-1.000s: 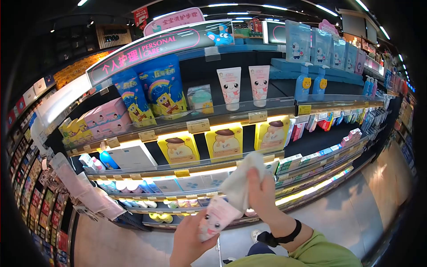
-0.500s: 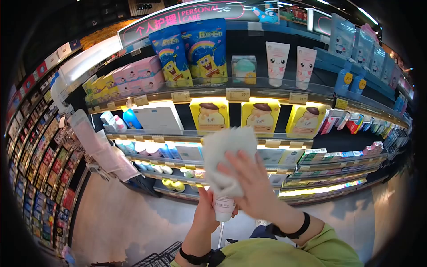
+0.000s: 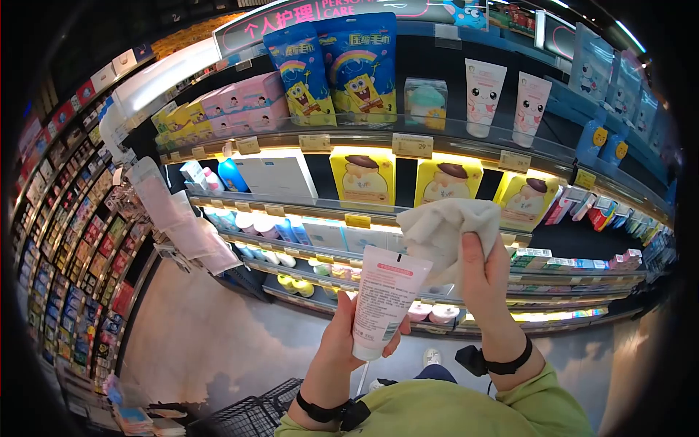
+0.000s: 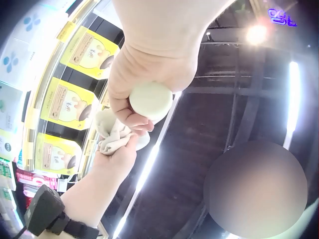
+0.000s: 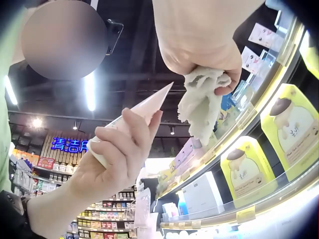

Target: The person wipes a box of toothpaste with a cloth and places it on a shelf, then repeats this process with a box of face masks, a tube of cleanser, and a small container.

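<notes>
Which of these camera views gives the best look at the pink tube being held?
The head view: the pink plastic tube shows full length, printed back facing the camera, held by the left hand. The left wrist view shows only its round cap; the right wrist view shows it edge-on.

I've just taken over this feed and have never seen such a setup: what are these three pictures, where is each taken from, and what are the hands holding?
There is no machine here: a person wears three cameras. The wide picture comes from a camera on the head, looking down at both hands before shop shelves of personal-care goods. The other two come from cameras on the wrists, looking up past each hand toward the ceiling lights.

The left hand grips a pink tube, cap end down, printed back toward the head camera. From the left wrist you see its round cap in the fingers.

The right hand holds a bunched white cloth beside the tube's upper end; whether they touch is unclear.
</notes>
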### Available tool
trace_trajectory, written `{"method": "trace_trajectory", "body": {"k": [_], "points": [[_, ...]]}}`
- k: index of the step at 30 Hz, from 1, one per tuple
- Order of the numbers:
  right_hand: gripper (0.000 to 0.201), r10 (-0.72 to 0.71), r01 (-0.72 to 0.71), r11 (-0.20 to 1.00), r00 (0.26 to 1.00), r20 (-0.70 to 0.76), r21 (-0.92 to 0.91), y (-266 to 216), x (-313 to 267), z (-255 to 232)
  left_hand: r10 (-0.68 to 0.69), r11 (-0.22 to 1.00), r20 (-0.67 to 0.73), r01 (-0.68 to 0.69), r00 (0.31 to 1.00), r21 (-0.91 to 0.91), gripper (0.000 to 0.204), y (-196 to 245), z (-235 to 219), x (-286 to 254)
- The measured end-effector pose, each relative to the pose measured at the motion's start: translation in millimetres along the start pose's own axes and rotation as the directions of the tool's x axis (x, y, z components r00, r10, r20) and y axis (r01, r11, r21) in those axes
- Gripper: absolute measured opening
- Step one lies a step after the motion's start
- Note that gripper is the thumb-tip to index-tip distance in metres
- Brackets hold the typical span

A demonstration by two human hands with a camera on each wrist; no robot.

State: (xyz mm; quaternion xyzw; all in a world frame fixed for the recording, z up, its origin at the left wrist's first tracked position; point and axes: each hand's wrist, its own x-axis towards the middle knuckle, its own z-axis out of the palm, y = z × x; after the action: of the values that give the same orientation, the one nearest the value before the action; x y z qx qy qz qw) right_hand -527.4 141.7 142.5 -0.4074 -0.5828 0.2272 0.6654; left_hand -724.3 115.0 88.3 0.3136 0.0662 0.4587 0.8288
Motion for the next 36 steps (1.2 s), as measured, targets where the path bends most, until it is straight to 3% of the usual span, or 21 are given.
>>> {"method": "trace_trajectory", "body": {"k": [7,9,22,23,25,26,27,28,30,31,32,34,36], "points": [[0.025,-0.037,0.038,0.999,0.998,0.041,-0.022,-6.2,-12.5,-3.3,0.022,0.999,-0.048,-0.024,0.999,-0.035,0.080,3.2,4.8,-2.3],[0.025,-0.054,0.055,0.998,0.998,0.030,-0.029,-7.3,-14.3,-1.7,0.000,0.999,0.080,-0.004,0.997,0.051,0.081,6.7,2.9,-2.8],[0.026,-0.121,0.120,0.992,0.992,-0.019,-0.051,-16.9,-32.3,1.7,0.022,0.994,0.018,-0.023,1.000,0.105,0.079,8.7,-3.2,-11.6],[0.026,-0.119,0.118,0.992,0.993,-0.013,-0.050,-21.8,-31.3,2.2,0.033,0.997,0.094,-0.039,0.995,0.068,0.078,7.3,-9.2,-9.9],[0.043,-0.393,0.464,0.842,0.878,0.274,-0.277,-34.0,-28.1,6.7,0.053,0.998,0.162,-0.058,0.985,0.028,0.077,5.8,-2.7,-7.4],[0.043,-0.389,0.461,0.845,0.878,0.279,-0.271,-35.6,-30.8,14.9,0.102,0.991,-0.079,-0.094,0.992,0.099,0.073,4.2,13.7,-5.7],[0.049,-0.353,0.521,0.796,0.813,0.463,-0.307,-36.9,-35.4,25.9,0.160,0.978,-0.311,-0.109,0.937,0.176,0.069,2.7,22.6,-6.2],[0.055,-0.294,0.587,0.742,0.720,0.628,-0.325,-36.7,-39.9,33.5,0.161,0.978,-0.317,-0.109,0.935,0.176,0.069,1.9,21.7,-8.2],[0.055,-0.311,0.598,0.749,0.698,0.645,-0.285,-31.1,-50.3,40.0,0.183,0.980,-0.331,-0.145,0.926,0.138,0.062,1.4,11.3,-8.1],[0.054,-0.328,0.610,0.753,0.674,0.661,-0.248,-27.1,-54.7,41.9,0.217,0.950,-0.235,-0.260,0.948,-0.174,0.063,-1.0,-7.7,-7.0],[0.054,-0.340,0.619,0.747,0.668,0.662,-0.242,-22.8,-58.3,42.9,0.227,0.948,-0.228,-0.268,0.947,-0.169,0.063,-4.3,-18.8,-14.0],[0.054,-0.381,0.690,0.696,0.589,0.713,-0.198,-15.2,-64.1,43.1,0.221,0.903,-0.128,-0.252,0.967,-0.348,0.068,4.6,-16.5,-15.6],[0.051,-0.396,0.710,0.674,0.581,0.711,-0.205,-10.4,-64.3,39.2,0.196,0.920,-0.120,-0.225,0.973,-0.321,0.075,12.5,-12.9,-10.1]]}}
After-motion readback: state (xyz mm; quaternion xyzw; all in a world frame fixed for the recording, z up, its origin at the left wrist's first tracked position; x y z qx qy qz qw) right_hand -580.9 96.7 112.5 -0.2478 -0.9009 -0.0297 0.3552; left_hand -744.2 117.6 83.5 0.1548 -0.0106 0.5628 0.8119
